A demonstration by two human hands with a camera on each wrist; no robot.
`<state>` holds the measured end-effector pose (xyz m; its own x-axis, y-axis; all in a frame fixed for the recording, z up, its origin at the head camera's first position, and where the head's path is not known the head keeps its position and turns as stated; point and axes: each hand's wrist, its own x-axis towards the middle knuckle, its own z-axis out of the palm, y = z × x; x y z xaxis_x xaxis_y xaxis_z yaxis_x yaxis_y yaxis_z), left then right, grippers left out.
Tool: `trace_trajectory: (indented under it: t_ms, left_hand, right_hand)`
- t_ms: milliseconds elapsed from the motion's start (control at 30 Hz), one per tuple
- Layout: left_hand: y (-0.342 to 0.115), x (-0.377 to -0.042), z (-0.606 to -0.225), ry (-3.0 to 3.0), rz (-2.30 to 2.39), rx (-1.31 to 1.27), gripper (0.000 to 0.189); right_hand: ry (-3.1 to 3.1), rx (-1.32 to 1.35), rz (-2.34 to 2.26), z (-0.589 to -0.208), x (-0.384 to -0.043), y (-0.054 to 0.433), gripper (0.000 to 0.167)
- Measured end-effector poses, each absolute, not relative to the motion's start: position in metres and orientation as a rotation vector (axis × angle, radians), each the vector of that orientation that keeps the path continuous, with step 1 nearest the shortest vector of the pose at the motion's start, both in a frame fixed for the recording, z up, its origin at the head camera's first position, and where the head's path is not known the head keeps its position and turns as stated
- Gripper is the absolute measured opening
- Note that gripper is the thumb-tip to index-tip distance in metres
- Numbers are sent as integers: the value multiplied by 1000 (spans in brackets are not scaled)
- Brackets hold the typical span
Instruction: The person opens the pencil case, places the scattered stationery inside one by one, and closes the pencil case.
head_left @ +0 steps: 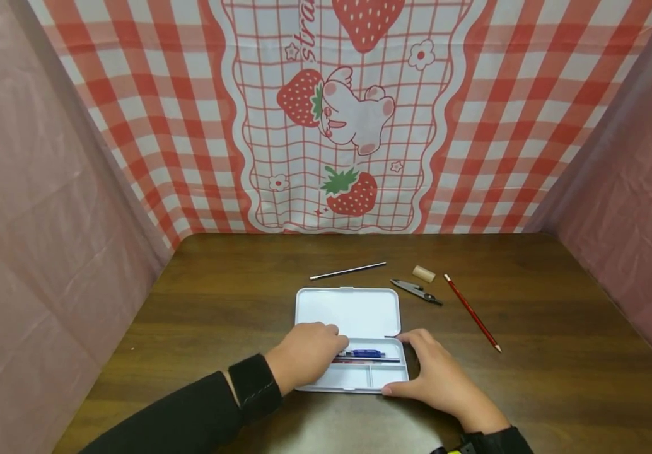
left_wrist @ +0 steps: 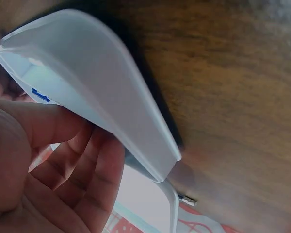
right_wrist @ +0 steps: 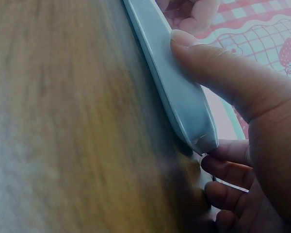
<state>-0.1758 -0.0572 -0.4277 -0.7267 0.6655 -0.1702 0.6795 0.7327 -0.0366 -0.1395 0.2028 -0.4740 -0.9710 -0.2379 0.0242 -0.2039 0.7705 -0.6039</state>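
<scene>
A white pencil case lies unfolded on the table, its lid laid back. A blue pen rests in its long compartment, with other thin pens or pencils beside it. My right hand grips the case's right end, thumb at the front and fingers at the back. My left hand reaches over the left part of the case. Its fingers bend in over the tray, and the thumb lies close to them. Whether they pinch a pen there is hidden. The case's near wall shows under the right thumb.
Behind the case lies a dark pencil. To its right are a compass, a beige eraser and a red pencil. A checked strawberry cloth hangs at the table's back edge, with pink cloth on both sides.
</scene>
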Motion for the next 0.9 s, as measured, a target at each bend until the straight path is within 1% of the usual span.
trace_trajectory:
  t_ms: [233, 433, 700, 900]
  left_hand:
    - [-61, -179, -429, 2801, -132, 1076, 26]
    - [-69, -187, -418, 2824, -139, 1066, 27]
    - [-87, -203, -393, 2946, -64, 1008, 28]
    - [-97, -222, -386, 3035, -60, 941, 24]
  right_hand:
    - [2901, -359, -989, -476, -140, 204, 94]
    - [2910, -370, -988, -475, -140, 204, 93]
    - [2882, -335, -963, -473, -140, 202, 95]
    - [2880, -326, -963, -473, -140, 204, 96]
